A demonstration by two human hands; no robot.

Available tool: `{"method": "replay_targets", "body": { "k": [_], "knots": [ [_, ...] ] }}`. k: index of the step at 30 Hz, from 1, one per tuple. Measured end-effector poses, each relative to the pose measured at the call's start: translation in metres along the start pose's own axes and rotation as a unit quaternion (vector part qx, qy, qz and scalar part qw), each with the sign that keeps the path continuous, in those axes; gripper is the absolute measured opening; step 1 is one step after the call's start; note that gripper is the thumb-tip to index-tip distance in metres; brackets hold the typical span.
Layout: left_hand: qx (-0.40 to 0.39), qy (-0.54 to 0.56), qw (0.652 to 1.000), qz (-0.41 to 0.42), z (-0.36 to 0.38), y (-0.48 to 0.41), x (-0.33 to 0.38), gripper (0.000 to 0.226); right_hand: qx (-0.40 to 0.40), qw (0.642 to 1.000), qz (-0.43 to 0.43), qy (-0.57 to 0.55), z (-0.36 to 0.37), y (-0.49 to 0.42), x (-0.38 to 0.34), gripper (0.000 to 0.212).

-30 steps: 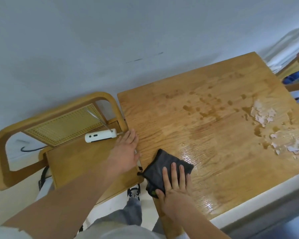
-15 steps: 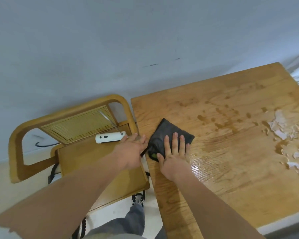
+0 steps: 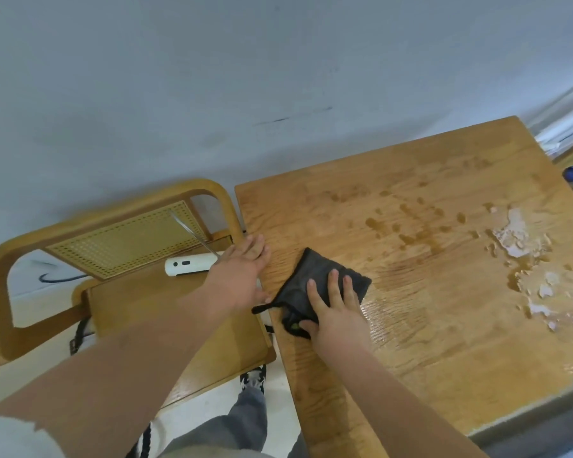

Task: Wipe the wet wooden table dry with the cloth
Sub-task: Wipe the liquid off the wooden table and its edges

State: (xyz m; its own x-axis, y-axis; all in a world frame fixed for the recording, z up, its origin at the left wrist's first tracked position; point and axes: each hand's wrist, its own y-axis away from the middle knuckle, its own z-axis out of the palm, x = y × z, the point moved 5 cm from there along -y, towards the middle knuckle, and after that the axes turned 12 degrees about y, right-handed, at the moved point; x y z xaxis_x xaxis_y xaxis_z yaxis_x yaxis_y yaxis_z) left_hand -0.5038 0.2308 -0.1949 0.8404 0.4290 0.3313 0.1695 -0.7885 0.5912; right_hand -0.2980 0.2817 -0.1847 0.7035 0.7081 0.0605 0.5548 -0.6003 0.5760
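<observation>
A dark grey cloth [image 3: 315, 279] lies flat on the wooden table [image 3: 427, 325] near its left edge. My right hand [image 3: 334, 309] presses down on the cloth with fingers spread. My left hand [image 3: 242, 276] rests flat on the table's left edge, fingers apart, holding nothing. Water drops and puddles [image 3: 523, 259] cover the middle and right of the tabletop, and a wet sheen [image 3: 407, 319] lies just right of the cloth.
A wooden chair [image 3: 119, 246] with a cane back stands against the table's left side; a white device [image 3: 189, 264] lies on its seat. A grey wall runs behind. My leg and shoe [image 3: 253, 378] show below, between chair and table.
My right hand slid the cloth away from me across the table's left part, then back a little toward me. My left hand stayed at the table's left edge.
</observation>
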Motion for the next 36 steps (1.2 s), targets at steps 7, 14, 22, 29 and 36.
{"method": "replay_targets", "body": {
  "k": [7,14,22,29,36],
  "knots": [
    [-0.014,-0.001,1.000,-0.023,0.001,-0.006,0.004,0.108,0.027,1.000,-0.005,0.006,-0.068,-0.112,0.012,0.085],
    [-0.004,-0.008,1.000,-0.013,0.002,0.000,0.004,0.106,0.073,0.997,-0.031,-0.005,-0.033,-0.057,0.007,0.078],
    [-0.008,0.022,1.000,0.009,0.006,-0.002,-0.004,0.105,0.043,0.999,-0.015,0.014,0.028,0.008,-0.004,0.089],
    [-0.005,0.036,0.999,0.019,0.009,-0.004,-0.005,0.103,0.045,0.998,-0.041,0.018,-0.046,-0.077,-0.007,0.081],
    [0.004,0.040,0.999,0.013,0.007,-0.006,-0.006,0.099,0.058,0.997,-0.047,0.014,-0.079,-0.126,-0.019,0.079]
  ]
}}
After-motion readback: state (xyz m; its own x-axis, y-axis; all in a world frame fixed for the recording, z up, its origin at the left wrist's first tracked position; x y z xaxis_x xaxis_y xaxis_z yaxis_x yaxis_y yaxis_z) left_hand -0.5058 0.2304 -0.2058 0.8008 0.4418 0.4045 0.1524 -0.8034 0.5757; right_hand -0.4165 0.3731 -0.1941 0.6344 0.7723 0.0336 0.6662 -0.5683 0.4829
